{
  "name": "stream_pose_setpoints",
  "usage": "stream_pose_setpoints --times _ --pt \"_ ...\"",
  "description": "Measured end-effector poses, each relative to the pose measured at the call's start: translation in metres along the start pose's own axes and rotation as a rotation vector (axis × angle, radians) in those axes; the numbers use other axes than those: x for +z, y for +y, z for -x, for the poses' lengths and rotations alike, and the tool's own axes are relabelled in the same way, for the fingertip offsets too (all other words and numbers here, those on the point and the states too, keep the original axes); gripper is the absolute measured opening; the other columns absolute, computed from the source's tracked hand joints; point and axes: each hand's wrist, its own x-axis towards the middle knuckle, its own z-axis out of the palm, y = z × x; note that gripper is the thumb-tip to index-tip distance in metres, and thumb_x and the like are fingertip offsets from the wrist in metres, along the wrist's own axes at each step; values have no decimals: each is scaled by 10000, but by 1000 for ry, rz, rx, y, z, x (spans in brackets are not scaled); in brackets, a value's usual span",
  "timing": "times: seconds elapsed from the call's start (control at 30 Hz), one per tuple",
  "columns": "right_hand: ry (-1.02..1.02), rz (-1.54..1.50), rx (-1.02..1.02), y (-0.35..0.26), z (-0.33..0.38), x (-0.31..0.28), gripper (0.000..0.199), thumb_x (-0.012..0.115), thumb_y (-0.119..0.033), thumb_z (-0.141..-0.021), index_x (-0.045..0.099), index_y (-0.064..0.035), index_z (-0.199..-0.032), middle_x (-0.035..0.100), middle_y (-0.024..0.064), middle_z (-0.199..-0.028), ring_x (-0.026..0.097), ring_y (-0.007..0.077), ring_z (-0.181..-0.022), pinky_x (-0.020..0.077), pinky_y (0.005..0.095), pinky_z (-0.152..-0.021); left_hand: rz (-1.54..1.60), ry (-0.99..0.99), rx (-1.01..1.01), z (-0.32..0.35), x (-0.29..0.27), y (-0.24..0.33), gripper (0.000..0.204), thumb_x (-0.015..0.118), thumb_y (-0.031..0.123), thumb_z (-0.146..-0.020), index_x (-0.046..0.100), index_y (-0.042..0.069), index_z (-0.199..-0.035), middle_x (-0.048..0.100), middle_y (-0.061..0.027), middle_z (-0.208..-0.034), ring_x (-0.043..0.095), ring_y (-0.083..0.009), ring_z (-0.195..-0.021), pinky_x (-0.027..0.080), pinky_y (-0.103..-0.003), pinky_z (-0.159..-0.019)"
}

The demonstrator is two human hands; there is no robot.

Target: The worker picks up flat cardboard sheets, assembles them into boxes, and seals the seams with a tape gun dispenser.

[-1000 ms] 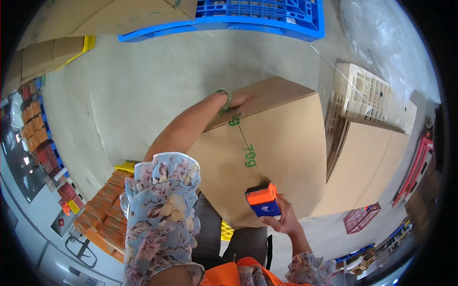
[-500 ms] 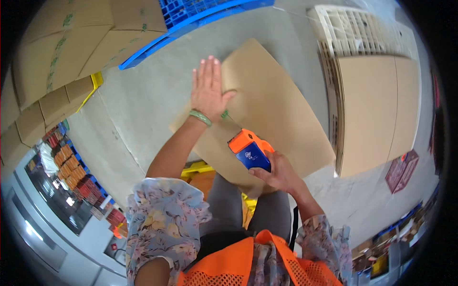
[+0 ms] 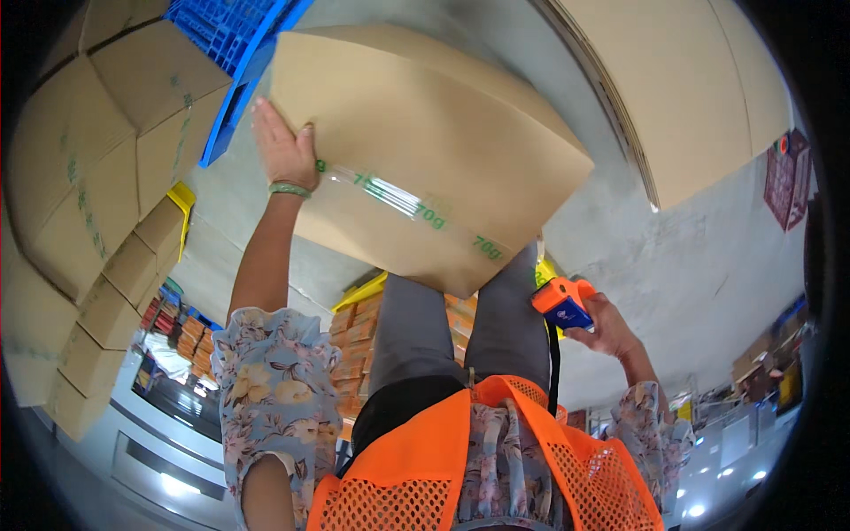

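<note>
Head view shows the left hand (image 3: 285, 150) pressed flat, fingers spread, against the left edge of a large cardboard box (image 3: 425, 150) sealed with clear tape; the box rests against the person's grey trouser legs (image 3: 460, 327), above the concrete floor (image 3: 637, 257); the right hand (image 3: 611, 327) is closed around an orange and blue handheld scanner (image 3: 560, 303), just beside the box's lower right corner; a stack of cardboard boxes (image 3: 97, 177) stands at the left, a blue plastic pallet (image 3: 235, 44) near the top edge; flat cardboard sheets (image 3: 691, 97) lie at the upper right
</note>
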Motion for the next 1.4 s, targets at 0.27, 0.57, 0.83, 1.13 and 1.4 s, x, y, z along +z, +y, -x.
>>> stream_pose_setpoints --times 0.27,0.57,0.83,1.13,1.4 --pt "21 1 25 58 12 11 505 759 -245 -672 559 -15 -1074 596 202 -1001 537 415 -1008 416 441 -922 27 7 39 -3 -18 -7 784 464 292 -891 104 -103 -1463 235 -332 -1474 237 -478 -1359 182 -494 -1137" --pt "15 -79 104 101 -20 8 603 749 -473 -684 626 -22 -1064 621 205 -1071 540 409 -1025 406 441 -950 -10 6 -53 -8 -20 -1 766 358 410 -931 119 -62 -1484 310 -330 -1426 353 -460 -1267 267 -475 -1080" --pt "123 170 430 78 -69 5 503 714 -430 -730 639 -9 -996 661 198 -944 625 377 -934 497 441 -821 -318 27 4 -4 -22 -9 749 294 483 -967 153 -40 -1485 281 -327 -1450 298 -456 -1334 236 -479 -1118" --pt "233 224 416 60 -169 58 533 636 -507 -770 660 -18 -981 682 188 -852 665 356 -828 526 460 -748 -67 23 -89 126 51 163 933 351 598 -933 67 -114 -1465 55 -365 -1511 62 -492 -1418 98 -572 -1141" --pt "232 224 453 51 -182 60 562 648 -525 -761 659 -6 -977 688 193 -909 667 356 -876 521 465 -797 38 -241 434 140 41 135 1121 626 562 -788 24 -106 -1457 -31 -466 -1444 26 -641 -1339 79 -729 -1049"
